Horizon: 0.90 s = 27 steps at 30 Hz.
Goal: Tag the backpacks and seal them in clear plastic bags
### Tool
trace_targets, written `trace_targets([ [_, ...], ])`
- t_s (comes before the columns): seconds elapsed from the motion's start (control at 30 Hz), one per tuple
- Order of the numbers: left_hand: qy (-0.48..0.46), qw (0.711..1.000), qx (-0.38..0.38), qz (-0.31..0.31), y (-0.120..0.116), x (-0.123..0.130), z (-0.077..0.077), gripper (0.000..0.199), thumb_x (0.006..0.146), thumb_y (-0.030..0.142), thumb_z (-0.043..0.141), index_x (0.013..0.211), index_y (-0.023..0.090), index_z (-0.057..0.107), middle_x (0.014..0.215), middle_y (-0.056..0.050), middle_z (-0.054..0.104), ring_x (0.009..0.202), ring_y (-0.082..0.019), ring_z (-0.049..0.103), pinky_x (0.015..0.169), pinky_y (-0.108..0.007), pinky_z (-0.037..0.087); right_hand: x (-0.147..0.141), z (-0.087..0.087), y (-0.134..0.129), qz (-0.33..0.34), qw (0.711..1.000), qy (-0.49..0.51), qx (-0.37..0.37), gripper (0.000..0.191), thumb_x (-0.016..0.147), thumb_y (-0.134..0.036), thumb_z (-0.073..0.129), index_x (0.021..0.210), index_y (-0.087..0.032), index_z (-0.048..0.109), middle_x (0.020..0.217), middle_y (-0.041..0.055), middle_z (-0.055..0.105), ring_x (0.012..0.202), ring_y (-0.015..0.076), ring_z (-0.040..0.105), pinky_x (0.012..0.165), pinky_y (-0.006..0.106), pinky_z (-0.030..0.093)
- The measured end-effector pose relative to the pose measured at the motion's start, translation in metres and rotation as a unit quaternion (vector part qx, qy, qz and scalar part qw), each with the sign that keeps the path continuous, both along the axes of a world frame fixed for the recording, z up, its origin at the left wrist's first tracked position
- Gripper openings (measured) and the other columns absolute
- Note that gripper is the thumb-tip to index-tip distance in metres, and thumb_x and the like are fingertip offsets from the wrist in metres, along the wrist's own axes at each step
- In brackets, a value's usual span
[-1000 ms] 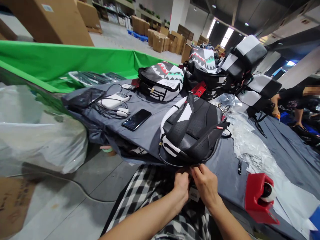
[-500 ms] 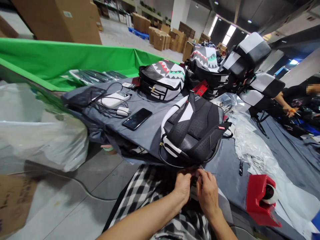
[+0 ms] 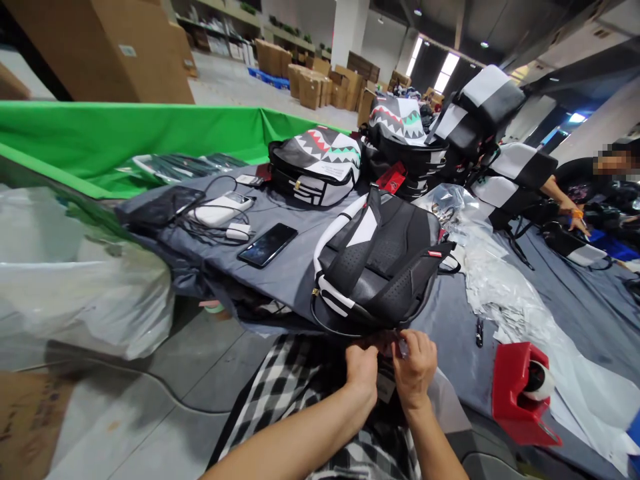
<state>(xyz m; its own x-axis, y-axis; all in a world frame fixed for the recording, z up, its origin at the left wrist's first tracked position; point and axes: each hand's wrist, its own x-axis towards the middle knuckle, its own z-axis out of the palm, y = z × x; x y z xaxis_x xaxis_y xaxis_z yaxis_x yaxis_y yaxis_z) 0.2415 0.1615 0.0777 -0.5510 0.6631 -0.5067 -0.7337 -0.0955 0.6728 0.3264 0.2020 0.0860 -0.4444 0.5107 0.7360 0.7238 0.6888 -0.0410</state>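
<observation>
A black and white backpack [image 3: 395, 247] lies on the grey-covered table with its padded straps facing up. At its near edge, over my lap, my left hand [image 3: 362, 370] has its fingers curled closed; what they grip is hidden. Just to the right, my right hand [image 3: 416, 367] pinches at the same spot, where a small shiny bit of clear material [image 3: 403, 347] shows by the fingertips. I cannot make out what it belongs to. A pale label [image 3: 385, 388] hangs below, between the hands.
A red tape dispenser [image 3: 520, 393] stands at the right edge, near crumpled plastic bags [image 3: 493, 280]. To the left lie a phone [image 3: 268, 245] and a white power bank [image 3: 223, 208] with cables. More backpacks [image 3: 317, 167] are piled behind. A co-worker's hand [image 3: 573, 215] is at far right.
My right hand's fingers have curled in more tightly, with clear material now showing at the tips. The view has shifted slightly. The co-worker's hand has opened out over the bags.
</observation>
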Motion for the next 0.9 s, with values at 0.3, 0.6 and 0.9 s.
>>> trace_targets([
  [0.3,0.017,0.999,0.019,-0.02,-0.011,0.0,0.007,0.03,0.054,0.037,0.082,0.072,0.014,0.076,0.076,-0.008,0.075,0.078,-0.023,0.067,0.079,-0.034,0.053,-0.005,0.014,-0.001,0.016,0.994,-0.1,0.038,0.021,0.094,-0.008,0.047,0.079,-0.022,0.052,0.077,0.0037,0.056,0.073,0.0209,0.047,0.067,0.033,0.033],
  [0.6,0.0,1.0,0.01,-0.019,-0.001,-0.001,0.018,0.037,0.043,0.044,0.085,0.053,0.014,0.065,0.054,-0.001,0.063,0.054,-0.013,0.053,0.054,-0.025,0.044,-0.004,0.028,-0.015,0.046,0.98,-0.191,0.02,0.012,0.09,-0.01,0.049,0.084,-0.02,0.053,0.086,0.0087,0.058,0.079,0.0247,0.047,0.07,0.036,0.032],
  [0.9,0.015,0.994,0.068,-0.087,-0.032,-0.014,0.042,0.033,0.056,0.037,0.082,0.079,0.015,0.077,0.08,-0.009,0.076,0.078,-0.021,0.069,0.073,-0.029,0.053,-0.006,0.02,-0.005,0.03,0.995,-0.092,0.022,0.024,0.098,-0.012,0.04,0.078,-0.022,0.048,0.071,0.0027,0.055,0.071,0.0214,0.048,0.069,0.034,0.032],
])
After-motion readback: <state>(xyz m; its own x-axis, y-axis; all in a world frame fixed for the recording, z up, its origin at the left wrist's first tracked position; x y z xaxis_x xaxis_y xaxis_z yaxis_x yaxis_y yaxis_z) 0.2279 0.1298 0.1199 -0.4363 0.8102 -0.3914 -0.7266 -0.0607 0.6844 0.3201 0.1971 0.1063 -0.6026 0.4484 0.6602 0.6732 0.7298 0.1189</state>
